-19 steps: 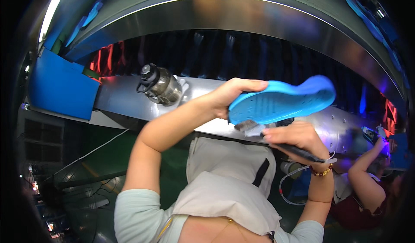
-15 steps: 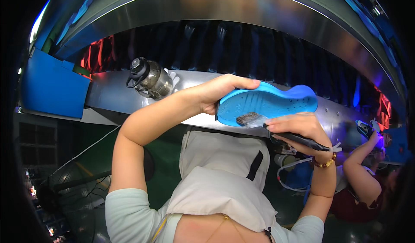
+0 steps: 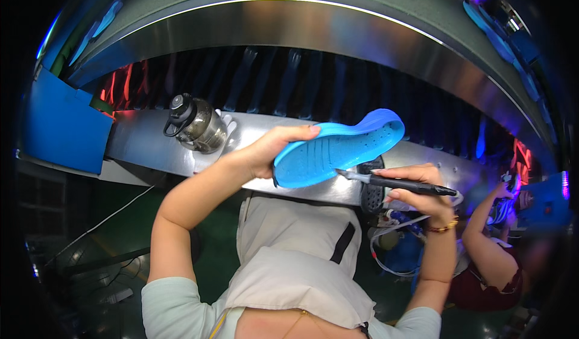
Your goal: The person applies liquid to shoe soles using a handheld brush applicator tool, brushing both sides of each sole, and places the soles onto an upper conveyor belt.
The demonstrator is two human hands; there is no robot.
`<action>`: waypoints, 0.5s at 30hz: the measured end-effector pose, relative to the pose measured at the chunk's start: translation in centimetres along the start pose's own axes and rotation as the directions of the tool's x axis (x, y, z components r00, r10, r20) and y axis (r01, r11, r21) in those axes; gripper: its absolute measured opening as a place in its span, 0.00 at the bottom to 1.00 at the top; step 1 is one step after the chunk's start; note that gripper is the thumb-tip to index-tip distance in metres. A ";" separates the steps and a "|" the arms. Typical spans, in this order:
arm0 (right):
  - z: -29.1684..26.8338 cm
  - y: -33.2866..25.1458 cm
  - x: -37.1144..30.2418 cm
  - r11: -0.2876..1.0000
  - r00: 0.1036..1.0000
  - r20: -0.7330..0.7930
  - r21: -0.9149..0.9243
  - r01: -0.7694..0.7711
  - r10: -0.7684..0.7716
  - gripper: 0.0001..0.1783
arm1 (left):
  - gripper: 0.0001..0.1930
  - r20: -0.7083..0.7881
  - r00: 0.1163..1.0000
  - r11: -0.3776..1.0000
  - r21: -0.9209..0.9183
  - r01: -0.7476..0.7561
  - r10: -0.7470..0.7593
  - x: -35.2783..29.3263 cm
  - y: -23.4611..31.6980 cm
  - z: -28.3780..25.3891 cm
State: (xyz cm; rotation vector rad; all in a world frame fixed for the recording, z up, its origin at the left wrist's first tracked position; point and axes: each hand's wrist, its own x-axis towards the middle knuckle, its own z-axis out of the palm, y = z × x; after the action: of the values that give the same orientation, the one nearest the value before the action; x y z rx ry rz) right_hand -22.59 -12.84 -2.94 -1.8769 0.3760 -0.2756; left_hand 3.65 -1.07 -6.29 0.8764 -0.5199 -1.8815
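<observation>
Presently, at the blue sole: the left hand (image 3: 265,153) has its fingers clamped on the left end of the blue shoe sole (image 3: 341,149), thumb along the upper rim. The sole is lifted in front of the table (image 3: 136,137), hollow inner side turned to the wearer, its right end tilted upward.
At the brush: the right hand (image 3: 422,188) has its fingers clamped on the black handle of the brush (image 3: 410,186), which points to the left.
Brush tip: it lies at the lower edge of the sole — whether it presses on the rim or is only in front of it, I cannot tell.
What has changed: half a second ago the bristles were spread broad over the inner face; now they appear narrow, seen almost on edge. The sole has also come somewhat to the left.
Meaning for the work: the brushing seems, in my judgement, to have passed from the inner face toward the rim.
Behind the brush: a black perforated piece (image 3: 372,200) is on the table, now better visible.
Farther left: a bottle (image 3: 202,129) with dark lid stands on the table, well apart from the sole.
Far right: a co-worker's hand (image 3: 502,191) — its fingers are too small to judge.
</observation>
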 end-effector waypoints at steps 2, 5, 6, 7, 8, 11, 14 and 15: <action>1.7 0.3 1.2 0.984 0.997 -0.061 0.171 0.045 -0.035 0.13 | 0.27 -0.041 0.998 0.979 -0.196 -0.049 0.042 1.6 -1.9 0.0; 0.0 4.7 2.3 0.962 0.940 -0.337 0.268 0.046 0.049 0.10 | 0.27 0.007 1.000 0.943 -0.333 -0.020 0.024 1.3 -2.5 0.5; -0.3 5.3 2.4 0.969 0.892 -0.450 0.232 0.080 0.034 0.10 | 0.31 0.013 1.000 0.958 -0.287 -0.012 0.016 1.4 -3.0 -0.4; -0.5 5.9 2.6 0.975 0.832 -0.555 0.191 0.110 0.015 0.10 | 0.31 0.014 1.000 0.959 -0.284 -0.019 0.024 1.5 -3.5 -0.9; 0.3 6.9 3.4 0.996 0.673 -0.739 0.078 0.053 0.022 0.10 | 0.31 0.027 1.000 0.948 -0.317 -0.005 0.014 1.5 -3.7 -0.9; 5.2 8.6 3.6 0.980 0.660 -0.726 -0.166 0.108 -0.195 0.10 | 0.32 0.017 0.999 0.932 -0.361 -0.042 0.052 2.2 -5.3 -2.5; 7.5 7.1 -0.8 0.970 0.955 -0.288 0.243 0.005 0.067 0.11 | 0.31 -0.154 0.983 0.923 -0.352 -0.153 0.104 -1.0 -6.4 -4.9; 7.1 7.8 -2.2 0.937 0.978 -0.208 0.340 0.085 -0.013 0.12 | 0.30 -0.125 0.982 0.925 -0.337 -0.176 0.141 -3.2 -6.3 -4.7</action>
State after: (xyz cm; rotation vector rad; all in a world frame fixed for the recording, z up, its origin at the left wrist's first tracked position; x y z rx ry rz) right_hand -22.93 -8.15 -12.68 -1.5146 0.3901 -0.5362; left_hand 4.39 4.69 -12.44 0.6667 -0.1818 -1.7029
